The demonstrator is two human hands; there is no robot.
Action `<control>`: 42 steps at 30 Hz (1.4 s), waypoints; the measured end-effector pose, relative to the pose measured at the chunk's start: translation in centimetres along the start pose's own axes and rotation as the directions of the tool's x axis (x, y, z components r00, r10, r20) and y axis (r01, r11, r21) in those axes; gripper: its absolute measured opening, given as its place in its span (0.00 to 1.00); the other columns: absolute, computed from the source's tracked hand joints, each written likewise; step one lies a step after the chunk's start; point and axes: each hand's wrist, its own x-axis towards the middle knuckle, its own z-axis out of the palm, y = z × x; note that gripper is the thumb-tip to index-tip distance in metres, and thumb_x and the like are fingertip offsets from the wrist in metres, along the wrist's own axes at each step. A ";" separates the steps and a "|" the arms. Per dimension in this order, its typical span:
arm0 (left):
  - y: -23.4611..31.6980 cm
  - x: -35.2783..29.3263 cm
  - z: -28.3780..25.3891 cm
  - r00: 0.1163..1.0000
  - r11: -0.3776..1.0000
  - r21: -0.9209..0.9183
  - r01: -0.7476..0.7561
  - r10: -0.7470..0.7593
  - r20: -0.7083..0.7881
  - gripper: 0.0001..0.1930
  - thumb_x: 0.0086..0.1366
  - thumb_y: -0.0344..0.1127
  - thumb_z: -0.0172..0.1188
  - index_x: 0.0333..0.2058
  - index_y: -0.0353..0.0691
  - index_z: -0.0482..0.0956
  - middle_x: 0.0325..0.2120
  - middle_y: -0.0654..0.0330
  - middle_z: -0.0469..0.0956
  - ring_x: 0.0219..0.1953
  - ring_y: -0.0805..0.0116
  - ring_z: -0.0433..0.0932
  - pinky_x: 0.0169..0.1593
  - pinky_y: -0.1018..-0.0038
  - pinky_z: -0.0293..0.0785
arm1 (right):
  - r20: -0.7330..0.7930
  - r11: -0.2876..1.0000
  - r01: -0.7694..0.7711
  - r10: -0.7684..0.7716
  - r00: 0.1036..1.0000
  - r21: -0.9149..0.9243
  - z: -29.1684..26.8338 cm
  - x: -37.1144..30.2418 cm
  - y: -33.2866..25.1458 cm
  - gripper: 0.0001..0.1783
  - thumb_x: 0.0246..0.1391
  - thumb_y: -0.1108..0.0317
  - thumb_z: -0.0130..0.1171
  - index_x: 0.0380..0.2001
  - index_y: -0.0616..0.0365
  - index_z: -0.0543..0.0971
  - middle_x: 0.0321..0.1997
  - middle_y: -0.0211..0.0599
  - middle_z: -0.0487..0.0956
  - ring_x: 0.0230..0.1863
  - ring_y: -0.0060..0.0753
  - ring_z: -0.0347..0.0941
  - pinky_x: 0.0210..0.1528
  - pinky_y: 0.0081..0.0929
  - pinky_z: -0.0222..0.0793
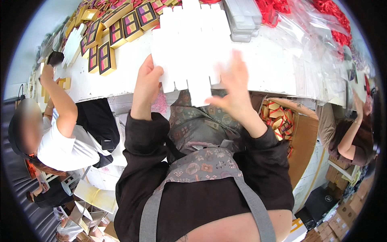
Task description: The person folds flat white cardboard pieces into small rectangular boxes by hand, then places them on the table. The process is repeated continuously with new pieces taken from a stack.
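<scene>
A white die-cut card blank [191, 48], with notched edges and flaps, lies before me at the table's near edge. One flap juts out over the edge toward my apron. My left hand [147, 80] is closed on the blank's left side, its thumb on top. On the opposite side, my right hand [234, 86] is blurred by motion. Its fingers are spread and its thumb is at the projecting flap. Glare washes out the blank's surface, so I cannot tell whether it is one sheet or a stack.
Several black-and-gold boxes [106, 59] stand at the left of the white table [270, 64]. Clear plastic trays [243, 20], red ribbon [275, 9] and plastic bags [318, 52] lie right. Below is a carton [304, 141] of small gold-and-red boxes. People work on both sides.
</scene>
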 end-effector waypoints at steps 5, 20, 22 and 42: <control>-2.0 -3.5 2.1 0.969 0.887 0.399 -0.233 0.248 0.014 0.29 0.56 0.20 0.42 0.59 0.29 0.60 0.47 0.54 0.73 0.48 0.69 0.73 0.51 0.74 0.69 | 0.199 0.437 -0.491 0.560 0.804 0.753 -0.1 -0.6 0.9 0.30 0.60 0.65 0.51 0.64 0.61 0.60 0.62 0.48 0.67 0.61 0.33 0.64 0.58 0.26 0.62; -4.6 -3.4 7.3 0.967 0.961 -0.176 -0.215 0.235 0.100 0.31 0.67 0.40 0.39 0.65 0.33 0.48 0.63 0.50 0.55 0.64 0.58 0.57 0.65 0.66 0.53 | 0.172 0.184 -0.350 0.611 0.773 0.919 0.4 1.6 -2.2 0.34 0.65 0.57 0.42 0.67 0.65 0.48 0.68 0.46 0.56 0.68 0.34 0.52 0.67 0.28 0.48; -4.1 -2.9 6.7 0.969 0.949 -0.281 -0.143 0.192 0.156 0.31 0.67 0.38 0.42 0.65 0.34 0.47 0.63 0.50 0.54 0.65 0.60 0.56 0.64 0.67 0.53 | 0.254 0.132 -0.422 0.628 0.735 0.897 -0.7 0.9 -2.4 0.35 0.63 0.63 0.48 0.67 0.65 0.49 0.65 0.46 0.61 0.64 0.30 0.57 0.64 0.26 0.52; -5.2 -2.6 7.8 0.919 0.659 0.682 -0.316 0.391 0.049 0.31 0.57 0.19 0.42 0.62 0.30 0.52 0.48 0.42 0.71 0.46 0.49 0.74 0.50 0.65 0.70 | -0.094 0.929 -0.371 0.369 0.925 0.002 3.4 0.1 -1.5 0.31 0.50 0.78 0.46 0.60 0.66 0.57 0.32 0.56 0.77 0.29 0.54 0.76 0.31 0.41 0.71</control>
